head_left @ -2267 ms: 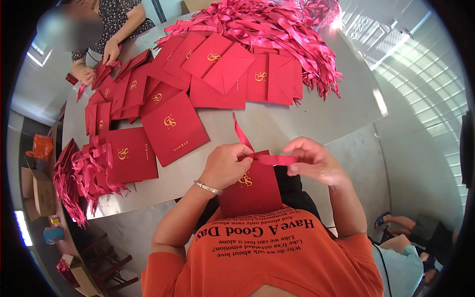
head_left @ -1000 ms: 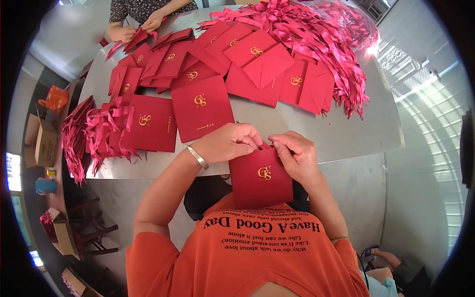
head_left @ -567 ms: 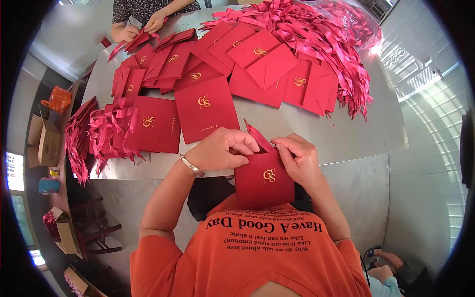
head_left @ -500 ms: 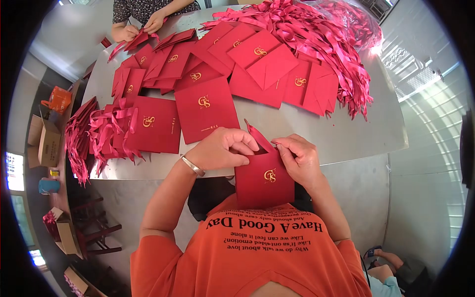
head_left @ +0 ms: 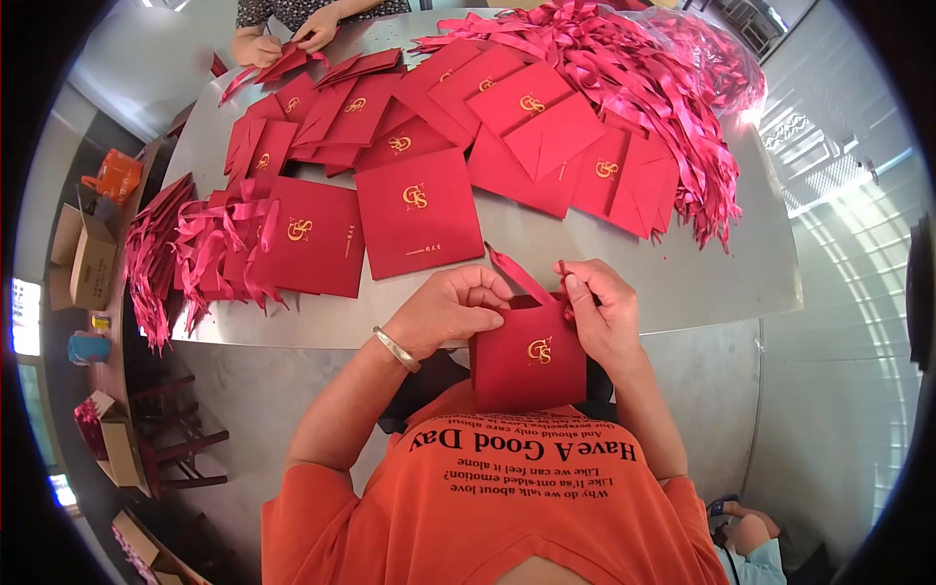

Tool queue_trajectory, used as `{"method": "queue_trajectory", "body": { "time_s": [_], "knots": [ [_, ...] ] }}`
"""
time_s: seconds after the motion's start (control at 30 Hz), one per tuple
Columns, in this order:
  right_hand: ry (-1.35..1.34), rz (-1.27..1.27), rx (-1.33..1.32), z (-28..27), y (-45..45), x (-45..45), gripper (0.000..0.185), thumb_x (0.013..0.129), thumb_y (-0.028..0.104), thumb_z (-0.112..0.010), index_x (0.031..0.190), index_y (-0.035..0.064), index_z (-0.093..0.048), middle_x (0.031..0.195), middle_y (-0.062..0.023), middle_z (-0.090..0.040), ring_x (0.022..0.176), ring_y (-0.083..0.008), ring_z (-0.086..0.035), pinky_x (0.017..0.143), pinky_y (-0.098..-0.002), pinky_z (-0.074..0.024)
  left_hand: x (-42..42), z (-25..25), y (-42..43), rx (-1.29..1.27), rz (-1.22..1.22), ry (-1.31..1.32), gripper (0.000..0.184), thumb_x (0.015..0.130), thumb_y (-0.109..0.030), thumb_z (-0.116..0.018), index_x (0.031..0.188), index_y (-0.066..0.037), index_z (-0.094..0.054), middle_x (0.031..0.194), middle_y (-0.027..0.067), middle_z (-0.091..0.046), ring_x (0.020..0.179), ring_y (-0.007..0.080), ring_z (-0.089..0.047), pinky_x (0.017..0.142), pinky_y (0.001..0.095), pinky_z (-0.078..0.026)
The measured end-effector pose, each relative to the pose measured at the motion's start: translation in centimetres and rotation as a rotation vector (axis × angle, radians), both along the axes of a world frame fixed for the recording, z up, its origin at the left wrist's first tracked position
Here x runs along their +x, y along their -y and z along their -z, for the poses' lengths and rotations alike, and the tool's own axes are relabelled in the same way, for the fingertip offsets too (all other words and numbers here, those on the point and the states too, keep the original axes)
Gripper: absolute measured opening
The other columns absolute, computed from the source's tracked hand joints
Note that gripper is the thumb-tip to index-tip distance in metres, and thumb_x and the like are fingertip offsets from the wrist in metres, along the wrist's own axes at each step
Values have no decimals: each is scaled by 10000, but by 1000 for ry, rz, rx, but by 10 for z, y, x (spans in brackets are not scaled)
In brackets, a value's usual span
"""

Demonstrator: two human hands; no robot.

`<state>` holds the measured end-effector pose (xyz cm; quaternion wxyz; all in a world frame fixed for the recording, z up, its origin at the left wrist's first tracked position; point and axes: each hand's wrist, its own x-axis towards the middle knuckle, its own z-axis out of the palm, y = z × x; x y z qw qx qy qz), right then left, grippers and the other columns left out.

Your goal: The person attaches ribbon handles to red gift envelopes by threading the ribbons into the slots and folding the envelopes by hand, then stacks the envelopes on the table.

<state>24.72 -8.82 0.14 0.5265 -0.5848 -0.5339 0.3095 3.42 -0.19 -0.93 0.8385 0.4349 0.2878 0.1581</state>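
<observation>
A small red paper bag point(head_left: 527, 366) with a gold logo stands upright against my orange shirt, its mouth partly open. My left hand point(head_left: 456, 304) grips the bag's top left edge, fingers curled over it. A pink ribbon point(head_left: 522, 277) rises in a loop from the bag's mouth. At the top right corner, my right hand point(head_left: 597, 300) pinches a ribbon end between thumb and index finger. Just beyond my hands, a larger red bag point(head_left: 419, 214) lies flat on the metal table point(head_left: 526, 244).
Many flat red bags point(head_left: 390, 146) overlap across the table. Loose pink ribbons point(head_left: 624, 78) are heaped at the back right, bags with ribbons point(head_left: 219, 239) at the left. A co-worker's hands point(head_left: 292, 37) hold a bag at the back left. Cardboard boxes point(head_left: 93, 263) stand far left.
My right hand has risen slightly off the bag's top right corner, drawing the ribbon end up. My left hand stays at the top left edge. The camera view has shifted a little.
</observation>
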Motion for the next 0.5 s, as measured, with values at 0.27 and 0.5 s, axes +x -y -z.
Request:
{"method": "queue_trajectory", "body": {
  "time_s": [0.27,0.5],
  "knots": [
    [416,-91,266,-20,9,-13,107,786,-55,-683,885,-16,-697,767,-93,-653,605,-131,-595,520,-246,-463,3,4,1,181,-30,-123,243,818,81,-653,1035,-10,-593,940,37,-665,832,76,-629,730,210,-523],
    [259,-156,262,-22,9,-19,135,816,-109,-633,903,-12,-666,932,-118,-686,626,-129,-638,540,-232,-504,3,-1,4,189,-63,-57,179,835,44,-634,998,-19,-593,885,16,-657,744,45,-600,587,173,-471]
  ]
}}
